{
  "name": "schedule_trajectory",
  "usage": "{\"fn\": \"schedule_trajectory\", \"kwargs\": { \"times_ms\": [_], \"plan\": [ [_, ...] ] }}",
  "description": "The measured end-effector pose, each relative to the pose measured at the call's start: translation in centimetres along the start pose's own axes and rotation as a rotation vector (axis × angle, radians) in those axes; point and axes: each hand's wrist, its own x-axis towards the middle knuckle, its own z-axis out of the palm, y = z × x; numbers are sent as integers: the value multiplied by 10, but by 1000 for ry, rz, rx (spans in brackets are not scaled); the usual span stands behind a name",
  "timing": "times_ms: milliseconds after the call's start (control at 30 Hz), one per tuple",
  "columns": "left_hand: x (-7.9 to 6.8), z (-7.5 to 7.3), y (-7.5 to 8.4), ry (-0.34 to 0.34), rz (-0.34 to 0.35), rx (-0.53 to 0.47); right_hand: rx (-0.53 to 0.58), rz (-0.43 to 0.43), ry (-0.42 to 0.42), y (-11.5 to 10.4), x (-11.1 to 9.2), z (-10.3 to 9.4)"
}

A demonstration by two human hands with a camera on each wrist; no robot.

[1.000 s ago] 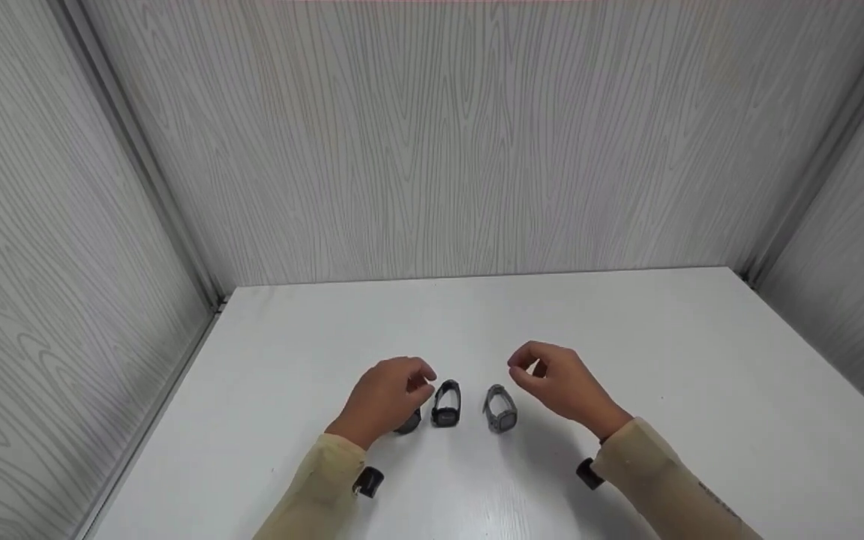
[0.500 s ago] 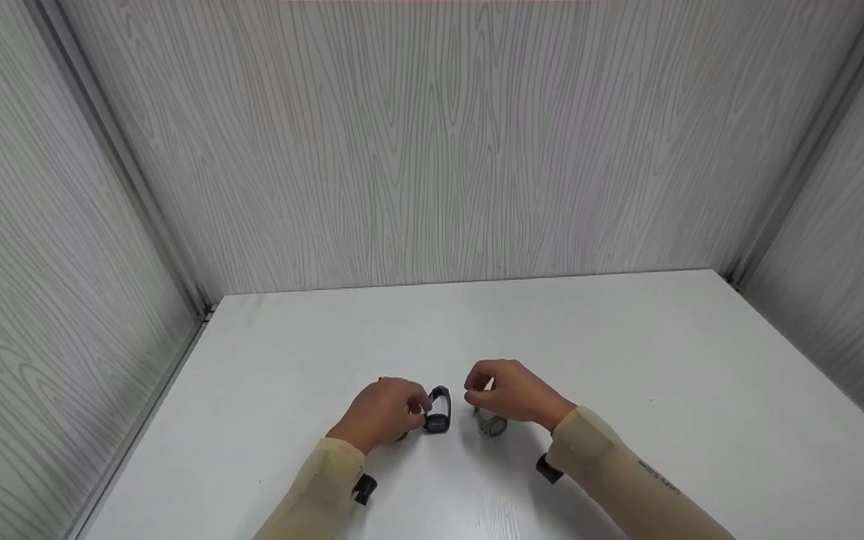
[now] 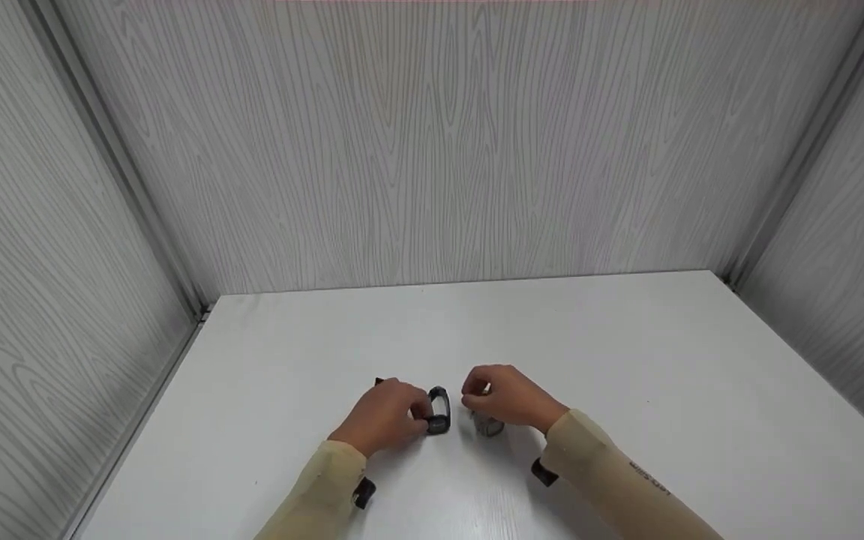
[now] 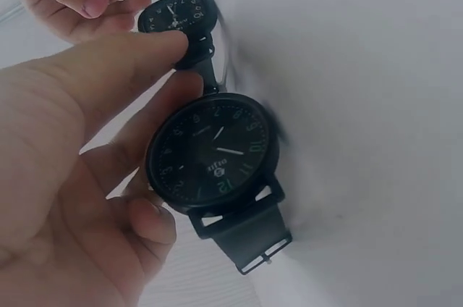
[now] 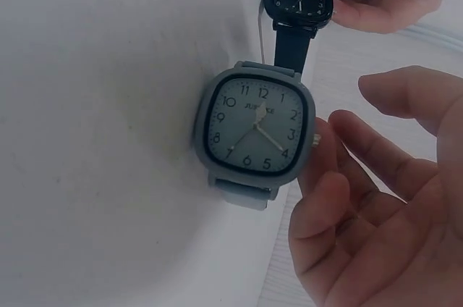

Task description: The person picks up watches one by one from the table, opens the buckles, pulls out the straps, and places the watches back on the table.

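Note:
Three wristwatches stand on the white table in a row. My left hand (image 3: 381, 420) pinches the black square watch (image 3: 438, 424) in the middle by its edge, thumb and a finger at its case (image 5: 298, 1). The round black watch (image 4: 213, 151) lies beneath that hand, mostly hidden in the head view; its dial shows in the left wrist view. My right hand (image 3: 508, 396) is held over the grey square watch (image 3: 489, 426), partly covering it. In the right wrist view its thumb is clear of the grey dial (image 5: 257, 129), with fingers loosely bent beside the crown.
The white table (image 3: 312, 337) spreads around the watches. Wood-grain panels (image 3: 432, 150) rise at the back and both sides. Each sleeve (image 3: 589, 450) has a small black wrist camera (image 3: 544, 472) under it.
My right hand has come left and down to the grey watch. The left hand has shifted slightly to the black square watch and taken hold of it. The view has shifted slightly.

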Motion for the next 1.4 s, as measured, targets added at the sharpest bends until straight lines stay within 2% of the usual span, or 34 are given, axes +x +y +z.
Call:
{"fn": "schedule_trajectory", "kwargs": {
  "times_ms": [133,267,367,500,800,1000,1133,1400],
  "plan": [
    [0,0,0,23,53,30,10,-3,3,-1,-2,-1],
    [-1,-2,4,56,64,39,23,4,9,-1,-4,-4],
    [-1,-7,8,77,55,50,37,18,21,0,-6,-7],
    [-1,-16,18,131,91,74,64,18,66,0,-10,-17],
    [-8,-33,38,392,296,168,214,-31,261,-14,-22,-41],
    [-16,-42,53,496,388,204,311,-54,324,-27,-32,-51],
    [-20,-43,64,527,436,237,339,-77,298,-33,-38,-53],
    [-25,-41,80,528,481,296,394,-91,257,-38,-45,-53]
  ]
}}
